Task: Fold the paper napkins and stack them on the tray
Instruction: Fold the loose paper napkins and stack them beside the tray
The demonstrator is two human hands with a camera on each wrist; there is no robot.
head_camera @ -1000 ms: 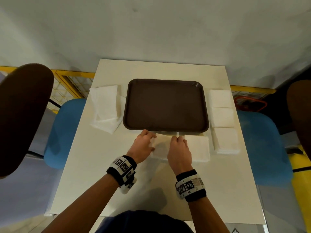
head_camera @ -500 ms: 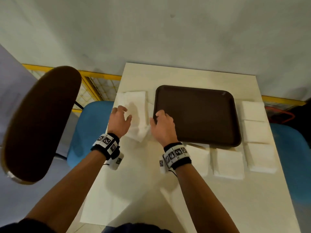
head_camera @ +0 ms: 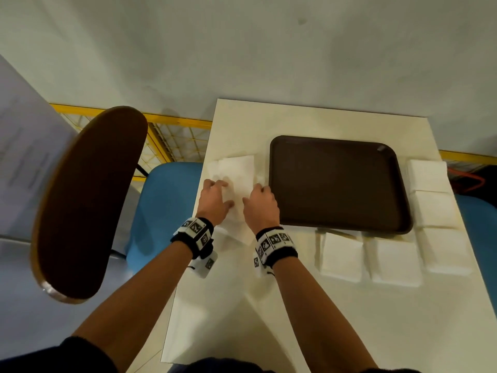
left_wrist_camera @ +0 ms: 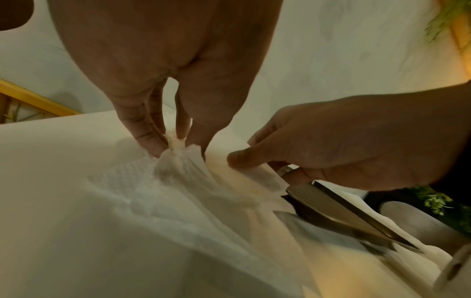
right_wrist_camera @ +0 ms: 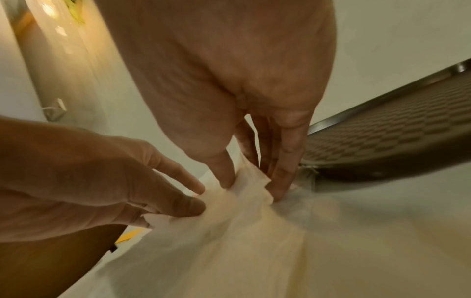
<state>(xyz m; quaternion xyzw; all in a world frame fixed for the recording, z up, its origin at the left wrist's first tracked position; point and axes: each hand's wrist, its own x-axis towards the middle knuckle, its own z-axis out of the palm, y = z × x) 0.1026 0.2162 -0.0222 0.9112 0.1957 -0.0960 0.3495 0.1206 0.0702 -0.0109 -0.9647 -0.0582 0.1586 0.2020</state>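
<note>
A dark brown tray (head_camera: 336,184) lies on the white table (head_camera: 295,319). Left of it sits a pile of unfolded white napkins (head_camera: 238,169). My left hand (head_camera: 224,193) and right hand (head_camera: 252,193) are both on that pile. In the left wrist view my left hand (left_wrist_camera: 178,149) pinches a bunched bit of the top napkin (left_wrist_camera: 183,177). In the right wrist view my right hand (right_wrist_camera: 251,187) pinches the same sheet (right_wrist_camera: 229,231) close to the tray rim (right_wrist_camera: 382,113). Folded napkins (head_camera: 392,262) lie along the tray's near and right sides.
A brown chair back (head_camera: 88,203) and a blue seat (head_camera: 161,211) stand just beyond the table's left edge. Another blue seat (head_camera: 478,224) is at the right. A yellow grating (head_camera: 174,141) lies on the floor behind.
Both hands left the folded napkin at the tray's near edge and moved left to the unfolded pile, where they now pinch the top sheet. My head turned left with them.
</note>
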